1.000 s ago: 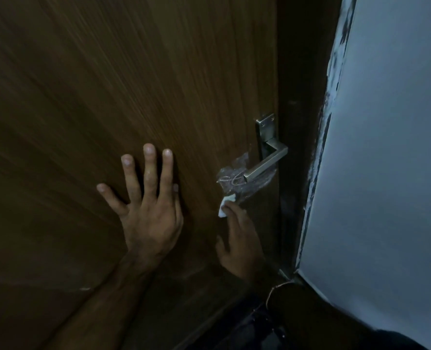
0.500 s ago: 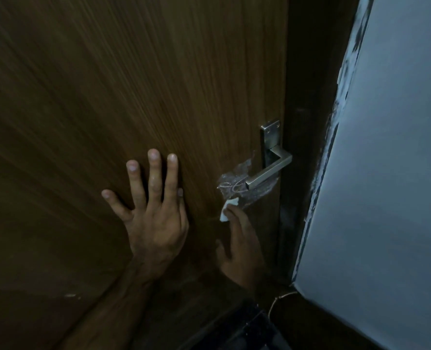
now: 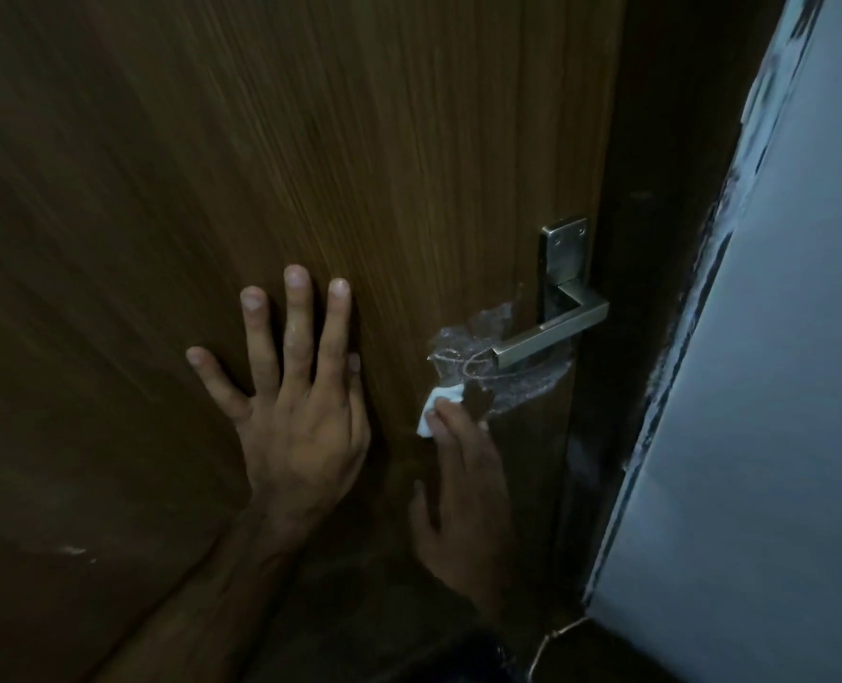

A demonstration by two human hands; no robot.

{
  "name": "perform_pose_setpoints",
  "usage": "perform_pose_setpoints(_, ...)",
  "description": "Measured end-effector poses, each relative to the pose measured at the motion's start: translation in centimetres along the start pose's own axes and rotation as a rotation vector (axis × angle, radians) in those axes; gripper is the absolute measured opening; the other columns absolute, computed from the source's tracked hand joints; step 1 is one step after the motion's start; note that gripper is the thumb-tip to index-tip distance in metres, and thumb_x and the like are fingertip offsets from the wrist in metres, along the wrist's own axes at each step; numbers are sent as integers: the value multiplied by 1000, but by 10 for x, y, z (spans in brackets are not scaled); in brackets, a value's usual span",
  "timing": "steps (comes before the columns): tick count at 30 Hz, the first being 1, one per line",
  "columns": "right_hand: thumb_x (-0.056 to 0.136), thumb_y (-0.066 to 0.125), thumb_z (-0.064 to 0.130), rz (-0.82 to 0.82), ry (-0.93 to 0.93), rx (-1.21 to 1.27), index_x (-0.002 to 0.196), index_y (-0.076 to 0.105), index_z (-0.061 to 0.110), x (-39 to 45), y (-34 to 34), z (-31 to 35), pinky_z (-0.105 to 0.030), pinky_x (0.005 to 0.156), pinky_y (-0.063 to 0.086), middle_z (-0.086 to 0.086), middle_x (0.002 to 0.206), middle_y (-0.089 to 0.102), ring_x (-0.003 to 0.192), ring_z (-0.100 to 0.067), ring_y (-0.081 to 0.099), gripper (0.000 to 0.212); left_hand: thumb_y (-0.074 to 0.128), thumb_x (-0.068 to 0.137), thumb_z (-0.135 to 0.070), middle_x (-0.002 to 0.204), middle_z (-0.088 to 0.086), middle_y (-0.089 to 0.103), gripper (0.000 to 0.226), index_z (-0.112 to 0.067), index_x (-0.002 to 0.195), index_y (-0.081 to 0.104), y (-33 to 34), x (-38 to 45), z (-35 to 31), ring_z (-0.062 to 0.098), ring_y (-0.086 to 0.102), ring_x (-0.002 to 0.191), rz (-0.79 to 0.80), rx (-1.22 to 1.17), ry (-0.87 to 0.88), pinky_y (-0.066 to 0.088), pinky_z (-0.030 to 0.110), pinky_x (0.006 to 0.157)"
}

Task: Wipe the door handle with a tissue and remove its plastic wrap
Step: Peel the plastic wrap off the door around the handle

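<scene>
A square steel lever door handle [image 3: 552,335] with its backplate sits at the right edge of a dark brown wooden door [image 3: 310,140]. Crumpled clear plastic wrap [image 3: 463,342] clings around the lever's free end and hangs below it. My right hand [image 3: 463,490] reaches up from below, pinching a small white tissue [image 3: 436,404] against the lower part of the wrap. My left hand [image 3: 295,386] lies flat on the door with fingers spread, left of the handle.
A dark door frame [image 3: 655,239] runs beside the handle. A pale grey wall [image 3: 778,386] with a rough painted edge fills the right side. A thin string [image 3: 552,638] dangles near the bottom.
The view has shifted slightly, moving the handle and hands a little right and down in the frame. My right hand with the tissue has crept up closer to the wrap; the left hand stays pressed flat.
</scene>
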State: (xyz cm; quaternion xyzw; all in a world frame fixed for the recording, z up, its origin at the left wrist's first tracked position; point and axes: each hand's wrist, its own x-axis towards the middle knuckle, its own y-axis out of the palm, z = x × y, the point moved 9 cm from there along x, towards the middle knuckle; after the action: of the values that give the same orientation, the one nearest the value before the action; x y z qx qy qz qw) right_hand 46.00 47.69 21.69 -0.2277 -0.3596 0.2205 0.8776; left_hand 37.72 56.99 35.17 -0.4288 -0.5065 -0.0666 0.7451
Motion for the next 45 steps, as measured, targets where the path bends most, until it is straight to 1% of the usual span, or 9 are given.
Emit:
perform_pose_setpoints(3,73,65,19,47,-171,-58,146,41,17,-12,9,-4,-47,117,30,8,156,31,147,-8,22,77,37,104,-30,166,-2,-7,61,-25,159,10,2,-3,-1,21,-14,151,-15,1,-12,0,69,112)
perform_pose_setpoints(8,74,72,14,-89,-22,-26,142,45,12,7,-8,-34,-47,118,28,2,152,37,146,-10,25,73,37,104,-29,166,-1,-5,61,-25,159,11,3,-3,-2,21,-13,152,-29,7,1,-1,68,112)
perform_pose_setpoints(12,78,65,20,17,-230,-101,143,44,16,-5,4,-23,-51,113,35,2,151,41,145,-12,29,69,37,104,-29,166,-1,-6,61,-25,159,9,5,-5,-3,19,-17,151,-23,-22,-33,0,70,111)
perform_pose_setpoints(16,76,70,18,-97,12,-95,140,44,11,13,-19,-62,-50,117,29,-2,151,39,145,-14,28,70,37,104,-28,166,0,-7,61,-24,159,10,4,-5,-4,19,-18,150,-11,-32,-23,0,71,110)
perform_pose_setpoints(23,78,69,19,-100,103,-95,141,41,14,12,-25,-87,-51,114,33,-1,153,37,144,-18,31,69,36,104,-30,165,0,-8,61,-25,159,9,5,-5,-4,20,-18,150,-3,-49,-23,-2,71,111)
perform_pose_setpoints(27,79,67,23,-19,-44,-95,140,45,11,7,-13,-77,-48,117,30,-4,151,41,143,-18,33,65,38,104,-30,165,0,-8,62,-24,159,10,5,-5,-3,19,-19,150,-11,-53,-16,-3,70,111)
perform_pose_setpoints(32,76,73,19,-105,165,-93,139,42,16,17,-29,-99,-48,111,39,-2,149,41,138,-18,39,70,41,103,-29,166,-3,-10,64,-26,159,9,4,-5,-4,20,-18,151,-23,-42,-14,-4,69,111)
perform_pose_setpoints(36,76,74,22,2,23,-136,139,41,19,12,-22,-90,-46,112,38,3,149,39,138,-7,30,72,40,103,-30,166,-3,-10,63,-26,159,9,4,-6,-3,20,-17,151,-30,-44,-18,-5,67,112)
perform_pose_setpoints(45,79,70,20,-27,138,-102,143,36,20,20,-34,-101,-43,108,44,4,154,30,138,-12,35,72,40,103,-30,166,-2,-8,63,-25,159,11,3,-5,-3,21,-16,151,-38,-63,-16,-6,67,112)
